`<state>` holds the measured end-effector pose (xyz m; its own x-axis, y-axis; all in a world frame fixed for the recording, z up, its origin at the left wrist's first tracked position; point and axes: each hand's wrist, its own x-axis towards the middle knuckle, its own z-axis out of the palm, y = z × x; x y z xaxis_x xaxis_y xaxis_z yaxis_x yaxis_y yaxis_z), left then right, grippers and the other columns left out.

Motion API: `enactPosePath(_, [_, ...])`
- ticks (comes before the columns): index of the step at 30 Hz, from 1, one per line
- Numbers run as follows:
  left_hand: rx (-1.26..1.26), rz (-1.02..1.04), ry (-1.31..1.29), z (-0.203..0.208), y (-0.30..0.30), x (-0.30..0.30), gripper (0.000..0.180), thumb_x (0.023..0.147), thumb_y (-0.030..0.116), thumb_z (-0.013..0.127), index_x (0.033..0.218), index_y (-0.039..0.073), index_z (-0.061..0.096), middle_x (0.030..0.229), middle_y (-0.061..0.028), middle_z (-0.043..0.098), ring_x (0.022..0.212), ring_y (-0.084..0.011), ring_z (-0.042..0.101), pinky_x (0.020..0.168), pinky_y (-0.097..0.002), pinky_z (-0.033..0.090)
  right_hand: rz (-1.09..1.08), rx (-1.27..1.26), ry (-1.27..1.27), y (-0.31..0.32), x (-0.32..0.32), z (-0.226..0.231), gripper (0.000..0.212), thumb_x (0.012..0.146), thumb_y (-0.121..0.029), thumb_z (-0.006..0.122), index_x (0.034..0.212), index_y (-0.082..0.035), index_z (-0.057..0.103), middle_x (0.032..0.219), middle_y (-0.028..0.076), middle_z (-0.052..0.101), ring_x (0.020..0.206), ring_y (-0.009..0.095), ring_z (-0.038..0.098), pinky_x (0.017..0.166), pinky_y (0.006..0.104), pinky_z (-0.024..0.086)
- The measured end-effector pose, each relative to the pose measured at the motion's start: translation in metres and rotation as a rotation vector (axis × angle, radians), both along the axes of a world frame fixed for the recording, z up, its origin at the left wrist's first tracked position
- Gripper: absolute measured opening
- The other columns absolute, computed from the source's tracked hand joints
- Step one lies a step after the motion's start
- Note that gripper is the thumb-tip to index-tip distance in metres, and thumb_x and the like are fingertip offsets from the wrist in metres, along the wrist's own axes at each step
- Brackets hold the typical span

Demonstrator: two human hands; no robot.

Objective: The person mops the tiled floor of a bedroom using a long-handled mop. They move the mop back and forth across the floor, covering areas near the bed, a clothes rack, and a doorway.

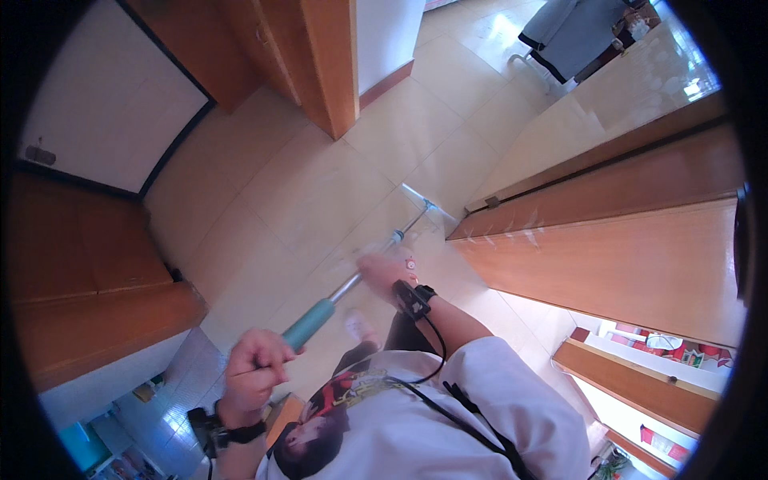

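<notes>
A long-handled floor squeegee [310, 325] slants across the middle, with a green grip, a metal pole and a narrow T-shaped head [429, 205]. The head is down on the tiled floor, next to the base of a wooden cabinet. My left hand [258, 364] is closed at the top end of the green grip, its fingers curled. Further down, my right hand [382, 274] wraps round the metal pole; it is a little smeared by motion. Black straps with cables sit on both wrists.
Pale tiles [296, 200] cover the floor. A wooden cabinet [592, 240] with a light top stands at right, a wooden door frame [326, 72] ahead. At left are a white panel with black edging [112, 96] and brown woodwork [88, 272]. A grey-covered chair [572, 36] is far right.
</notes>
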<state>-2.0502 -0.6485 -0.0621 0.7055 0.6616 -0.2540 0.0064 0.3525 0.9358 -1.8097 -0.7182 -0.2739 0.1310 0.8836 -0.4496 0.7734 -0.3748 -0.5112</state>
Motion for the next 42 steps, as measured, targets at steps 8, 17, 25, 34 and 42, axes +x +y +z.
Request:
enactPosePath(8, [0.094,0.032,0.025,0.057,-0.013,-0.110,0.029,0.058,-0.013,0.047,0.076,0.008,0.040,0.069,-0.0090,0.054,0.077,-0.0221,0.051,0.082,-0.0405,0.047,0.282,0.318,-0.073,0.013,-0.124,0.015,0.016,0.084,-0.015,0.049,0.097,-0.005,0.052,0.094,0.012,0.059,0.089,0.027,0.061,0.070,0.0372,0.053])
enactPosePath(17, [0.384,0.342,0.035,0.039,-0.019,-0.106,0.027,0.070,0.004,0.065,0.087,0.008,0.044,0.077,-0.0112,0.058,0.081,-0.0240,0.054,0.083,-0.0411,0.043,0.137,0.318,-0.007,-0.025,-0.116,0.019,0.015,0.083,-0.016,0.052,0.095,-0.009,0.052,0.097,0.010,0.057,0.090,0.029,0.059,0.076,0.0424,0.049])
enactPosePath(25, [0.279,0.064,-0.187,-0.041,-0.045,-0.039,0.024,0.083,0.025,0.066,0.073,0.010,0.051,0.069,-0.0029,0.057,0.074,-0.0192,0.056,0.082,-0.0413,0.042,0.038,-0.090,-0.083,-0.071,-0.025,-0.053,0.014,0.076,-0.020,0.062,0.088,-0.012,0.062,0.086,0.011,0.063,0.088,0.031,0.061,0.073,0.0386,0.050])
enactPosePath(34, [0.506,0.570,-0.034,0.026,-0.039,-0.137,0.034,0.085,0.034,0.063,0.067,0.012,0.044,0.054,0.0009,0.044,0.056,-0.0138,0.046,0.062,-0.0340,0.040,0.414,0.077,0.346,0.007,-0.172,-0.071,0.021,0.075,-0.022,0.054,0.088,-0.007,0.062,0.086,0.017,0.064,0.086,0.036,0.063,0.070,0.0443,0.051])
enactPosePath(42, [0.800,0.765,0.221,0.094,-0.041,-0.226,0.034,0.088,0.033,0.059,0.068,0.012,0.040,0.051,0.0031,0.037,0.051,-0.0109,0.038,0.056,-0.0301,0.033,0.694,-0.064,0.398,0.081,-0.333,0.005,0.018,0.078,-0.017,0.050,0.089,-0.008,0.062,0.090,0.016,0.064,0.090,0.035,0.061,0.075,0.0435,0.049])
